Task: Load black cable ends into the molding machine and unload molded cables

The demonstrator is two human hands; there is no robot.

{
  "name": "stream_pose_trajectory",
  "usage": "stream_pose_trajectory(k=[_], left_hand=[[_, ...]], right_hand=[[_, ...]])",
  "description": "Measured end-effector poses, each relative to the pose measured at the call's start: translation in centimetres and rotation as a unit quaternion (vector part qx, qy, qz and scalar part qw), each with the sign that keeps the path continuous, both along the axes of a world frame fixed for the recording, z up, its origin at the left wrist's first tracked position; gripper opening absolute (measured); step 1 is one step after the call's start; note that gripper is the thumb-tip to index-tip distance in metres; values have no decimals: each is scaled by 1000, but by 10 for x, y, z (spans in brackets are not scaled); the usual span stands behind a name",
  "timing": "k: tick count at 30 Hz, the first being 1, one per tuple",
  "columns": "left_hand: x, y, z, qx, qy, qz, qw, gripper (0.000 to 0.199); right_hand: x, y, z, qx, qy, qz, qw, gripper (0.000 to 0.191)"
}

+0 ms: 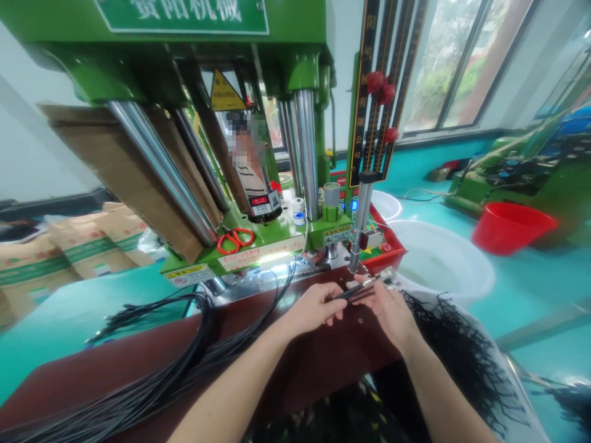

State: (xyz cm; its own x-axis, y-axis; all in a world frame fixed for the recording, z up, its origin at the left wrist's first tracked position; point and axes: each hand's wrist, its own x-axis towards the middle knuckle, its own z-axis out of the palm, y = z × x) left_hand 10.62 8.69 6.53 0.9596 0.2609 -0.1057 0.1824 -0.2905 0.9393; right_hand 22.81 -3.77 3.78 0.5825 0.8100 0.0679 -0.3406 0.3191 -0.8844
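Observation:
Above the dark red tabletop [295, 375], my two hands meet at a small bunch of black cables [353, 295]. My left hand [321, 304] is closed around the bunch, fingers wrapped over it. From the right, my right hand [385, 304] pinches the same bunch near its end, where light metallic tips [386, 275] stick out past the fingers. Just behind the hands stands a green press machine [295, 232]. A long bundle of black cables [152, 375] lies across the table at the left, partly under my left forearm.
Red-handled scissors [235, 240] rest on the machine's green ledge. A white container with many short black pieces [455, 351] stands at the right. Beyond it are a white basin [480, 264] and a red bucket [512, 227]. Paper sacks [78, 246] stand at the left.

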Motion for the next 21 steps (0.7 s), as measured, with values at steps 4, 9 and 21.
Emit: stream_pose_trajectory(k=[4,9,21], left_hand=[[3,-2,-1,61,-3,35,997,24],[16,-15,7,282,-67,116,950,18],[27,-31,9,537,-126,113,827,27]], right_hand=[[-1,7,-1,50,47,-18,997,22],[-2,9,-3,69,113,-25,991,17],[-2,7,-10,73,157,-60,983,9]])
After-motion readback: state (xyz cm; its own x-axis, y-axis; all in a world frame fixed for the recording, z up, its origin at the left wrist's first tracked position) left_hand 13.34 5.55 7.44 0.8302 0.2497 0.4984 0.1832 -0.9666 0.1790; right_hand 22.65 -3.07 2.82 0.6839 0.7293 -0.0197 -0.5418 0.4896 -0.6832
